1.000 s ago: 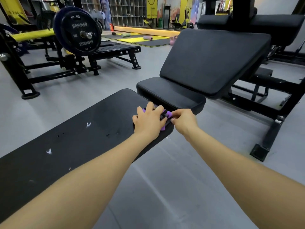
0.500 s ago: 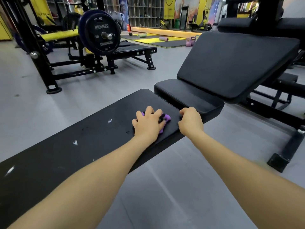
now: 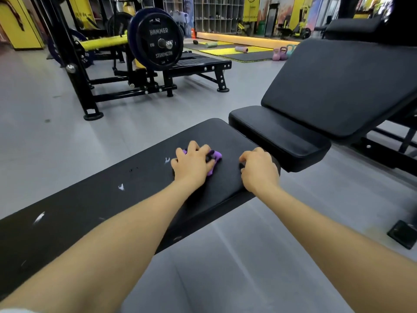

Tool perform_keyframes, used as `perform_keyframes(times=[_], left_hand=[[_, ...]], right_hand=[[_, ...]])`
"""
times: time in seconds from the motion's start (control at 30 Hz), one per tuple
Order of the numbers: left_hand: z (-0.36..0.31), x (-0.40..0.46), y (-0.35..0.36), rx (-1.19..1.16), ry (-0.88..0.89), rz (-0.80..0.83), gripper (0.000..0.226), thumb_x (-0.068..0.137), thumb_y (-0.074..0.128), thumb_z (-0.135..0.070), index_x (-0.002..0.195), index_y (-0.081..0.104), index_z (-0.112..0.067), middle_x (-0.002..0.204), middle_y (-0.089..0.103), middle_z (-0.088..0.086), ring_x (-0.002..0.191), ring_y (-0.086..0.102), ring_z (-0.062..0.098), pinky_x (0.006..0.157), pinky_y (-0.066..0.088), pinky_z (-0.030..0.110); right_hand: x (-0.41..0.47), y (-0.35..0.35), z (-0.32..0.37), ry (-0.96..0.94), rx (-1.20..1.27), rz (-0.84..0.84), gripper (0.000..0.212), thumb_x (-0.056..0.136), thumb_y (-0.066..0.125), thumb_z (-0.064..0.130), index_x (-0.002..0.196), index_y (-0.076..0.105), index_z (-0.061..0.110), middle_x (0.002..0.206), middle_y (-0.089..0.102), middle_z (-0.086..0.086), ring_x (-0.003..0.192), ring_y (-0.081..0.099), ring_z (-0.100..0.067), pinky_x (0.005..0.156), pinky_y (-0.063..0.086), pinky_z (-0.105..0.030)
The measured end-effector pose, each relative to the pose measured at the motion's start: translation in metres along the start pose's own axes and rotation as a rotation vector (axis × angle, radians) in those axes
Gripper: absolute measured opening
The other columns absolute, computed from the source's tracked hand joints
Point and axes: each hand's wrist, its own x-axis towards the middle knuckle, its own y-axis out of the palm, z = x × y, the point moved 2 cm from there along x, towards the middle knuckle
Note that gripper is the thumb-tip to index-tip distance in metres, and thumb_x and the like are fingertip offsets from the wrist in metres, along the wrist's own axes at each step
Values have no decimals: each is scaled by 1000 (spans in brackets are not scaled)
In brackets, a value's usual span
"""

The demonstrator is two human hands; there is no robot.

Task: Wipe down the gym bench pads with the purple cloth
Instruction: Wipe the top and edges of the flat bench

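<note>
The purple cloth (image 3: pixel 216 156) lies bunched on the far end of the long flat black bench pad (image 3: pixel 126 199). My left hand (image 3: pixel 191 164) covers it, fingers curled into the cloth and pressing it onto the pad; only its right edge shows. On the same pad's end, apart from the cloth, rests my right hand (image 3: pixel 259 171), its fingers loosely curled and holding nothing. White specks (image 3: pixel 121 187) dot the pad to the left. Beyond its end stand a small black seat pad (image 3: pixel 277 136) and an inclined black backrest pad (image 3: pixel 338 86).
A black weight machine with a Hammer Strength plate (image 3: pixel 159 42) stands on the grey floor at the back left. Kettlebells (image 3: pixel 281 53) and yellow mats (image 3: pixel 228 50) lie further back. The incline bench's black frame and foot (image 3: pixel 401 236) sit at the right.
My right hand has let go of the cloth and moved right to the pad's end. My left hand has slid the cloth leftward along the pad. The camera has turned left.
</note>
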Motion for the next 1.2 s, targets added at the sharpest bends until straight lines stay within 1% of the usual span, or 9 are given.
perform_keyframes(times=[0.1,0.27,0.4,0.47,0.57,0.7,0.87,1.07,1.2], left_hand=[[2,-14,-6,-15,1,3,30,93,45,-46,116,49,-27,119,39,2,106,35,30,78,28,36],[27,-63,-16,56,115,19,29,91,44,-51,111,48,-31,108,37,-4,92,31,23,76,29,34],[31,-19,-11,67,85,27,30,92,44,-50,114,49,-30,115,40,-3,103,35,27,81,29,35],[38,18,-5,49,-3,4,31,92,44,-49,115,49,-30,119,41,-2,106,36,29,85,31,37],[46,60,1,28,-122,-2,33,92,44,-48,119,49,-30,126,41,1,115,36,32,90,31,40],[49,49,-3,3,-96,-35,33,92,42,-49,117,47,-29,123,40,1,111,36,31,87,32,40],[65,2,-11,64,24,0,31,91,43,-51,111,47,-29,113,38,-3,93,30,23,78,30,35],[70,75,-4,49,-97,1,34,92,42,-50,119,48,-30,125,41,1,112,37,32,86,32,39],[74,108,2,17,-173,-3,34,93,42,-47,122,49,-30,129,40,4,114,36,33,89,32,39]], right_hand=[[-2,2,7,-43,-11,24,25,89,51,3,110,60,14,118,49,-8,112,44,-28,79,36,-34],[5,5,31,-152,13,111,33,90,53,6,120,57,18,123,48,-6,113,46,-26,85,39,-34],[18,15,45,-202,-18,130,32,90,56,10,120,56,19,122,48,-6,113,47,-26,83,39,-34],[28,21,48,-214,-24,132,29,90,57,11,118,57,19,120,49,-5,111,46,-26,82,39,-34],[43,27,57,-239,-12,171,29,89,58,13,118,58,20,121,49,-5,113,46,-25,87,43,-37],[51,31,67,-263,-32,206,27,89,56,13,115,59,20,121,48,-5,113,47,-26,87,43,-37],[52,38,70,-298,-33,171,23,92,54,20,115,58,21,121,49,-3,112,44,-25,84,40,-36],[57,43,75,-322,-45,143,21,94,49,20,113,59,21,118,50,0,110,45,-23,79,38,-33],[57,43,73,-333,-35,139,21,95,49,20,113,59,22,117,50,0,111,45,-23,78,38,-34]])
